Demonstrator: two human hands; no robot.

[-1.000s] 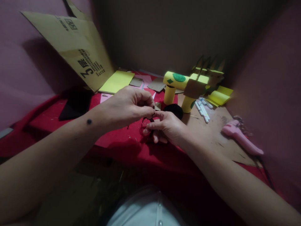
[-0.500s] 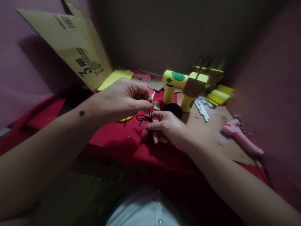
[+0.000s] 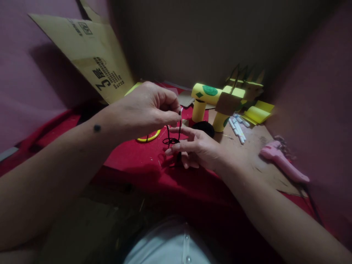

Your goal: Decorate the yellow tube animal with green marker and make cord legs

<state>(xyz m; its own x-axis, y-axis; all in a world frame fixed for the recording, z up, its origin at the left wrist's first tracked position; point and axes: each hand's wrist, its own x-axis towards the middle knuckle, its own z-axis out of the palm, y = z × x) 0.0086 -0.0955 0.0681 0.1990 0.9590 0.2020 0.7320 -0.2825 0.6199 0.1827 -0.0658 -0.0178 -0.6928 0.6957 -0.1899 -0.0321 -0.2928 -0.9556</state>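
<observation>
My left hand (image 3: 148, 110) pinches the upper ends of a thin black string (image 3: 172, 137) between thumb and forefinger, above the red cloth (image 3: 132, 161). The string hangs down in loops to my right hand (image 3: 196, 148), whose thumb and forefinger hold its lower tangle just over the cloth. A yellow ring (image 3: 150, 137) lies on the cloth under my left hand. A black round pad (image 3: 205, 127) sits just behind my right hand.
A yellow paper-tube figure with green spots (image 3: 209, 101) stands at the back. White sticks (image 3: 238, 128) lie beside it on brown cardboard (image 3: 247, 154). A pink glue gun (image 3: 283, 163) rests at the right. A cardboard sheet (image 3: 93, 58) leans at the back left.
My left hand has lifted up and away from my right hand, drawing the black string out taut between them. The yellow ring has come into sight below it.
</observation>
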